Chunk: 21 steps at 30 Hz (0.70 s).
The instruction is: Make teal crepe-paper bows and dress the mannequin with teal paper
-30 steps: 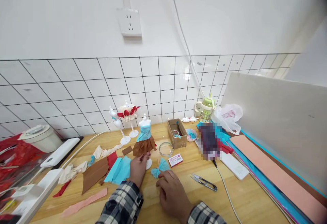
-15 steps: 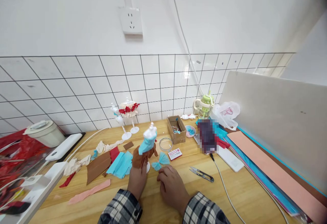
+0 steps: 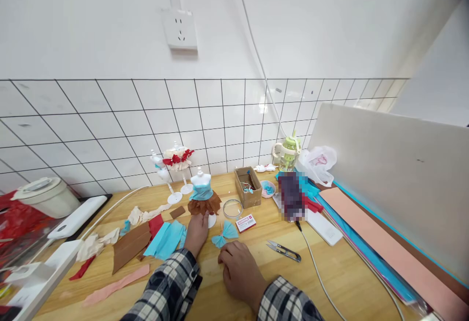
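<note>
A miniature dress form (image 3: 201, 178) stands upright on its white base, dressed in a light-blue wrapped top and a ruffled brown skirt (image 3: 205, 205). At the skirt's lower edge, my left hand (image 3: 197, 233) is closed around the stand; the fingertips are partly hidden. My right hand (image 3: 242, 272) rests on the table with fingers curled, and I see nothing in it. Just beyond its fingers lies a light-blue crepe paper bow (image 3: 224, 233). Left of my left hand are a folded blue paper piece (image 3: 163, 241) and a brown sheet (image 3: 132, 244).
Two more dress forms, one with a red-trimmed ruffle (image 3: 178, 157), stand by the wall. Beyond the bow are a clear ring (image 3: 233, 208), a small box (image 3: 245, 223) and a cardboard box (image 3: 248, 199). Thread snips (image 3: 284, 251) and a cable lie right; a power strip (image 3: 54, 279) lies left.
The dress form has gone from tilted in my left hand to upright on the table, slightly farther away. My right hand stays near the bow. The view has shifted slightly right.
</note>
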Tool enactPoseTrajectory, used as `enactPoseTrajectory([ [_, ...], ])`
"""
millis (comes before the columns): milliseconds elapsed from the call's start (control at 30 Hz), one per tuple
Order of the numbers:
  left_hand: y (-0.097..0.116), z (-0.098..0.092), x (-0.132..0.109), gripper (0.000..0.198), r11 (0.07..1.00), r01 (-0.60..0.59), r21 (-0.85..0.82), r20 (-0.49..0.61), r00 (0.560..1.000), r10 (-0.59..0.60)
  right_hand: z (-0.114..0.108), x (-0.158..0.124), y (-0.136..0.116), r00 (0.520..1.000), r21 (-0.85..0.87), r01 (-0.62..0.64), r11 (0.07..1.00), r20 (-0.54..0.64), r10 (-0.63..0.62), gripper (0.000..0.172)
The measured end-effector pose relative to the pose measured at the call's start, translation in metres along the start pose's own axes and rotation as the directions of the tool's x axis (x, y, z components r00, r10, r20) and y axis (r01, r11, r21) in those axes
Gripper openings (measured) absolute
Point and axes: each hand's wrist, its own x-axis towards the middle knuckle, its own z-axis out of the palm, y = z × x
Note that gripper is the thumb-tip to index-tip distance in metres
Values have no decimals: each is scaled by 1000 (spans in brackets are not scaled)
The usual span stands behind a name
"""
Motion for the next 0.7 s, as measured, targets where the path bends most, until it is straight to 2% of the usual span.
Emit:
enactPoseTrajectory([
  [167, -4, 6, 0, 39, 1000, -1, -3, 36, 999, 1, -1, 1, 0, 1000, 42, -15, 999, 3, 15, 25],
  [700, -2, -3, -7, 34, 992, 63, 108, 45, 997, -68, 1, 0, 2, 1000, 27, -10, 1000, -2, 10, 23],
])
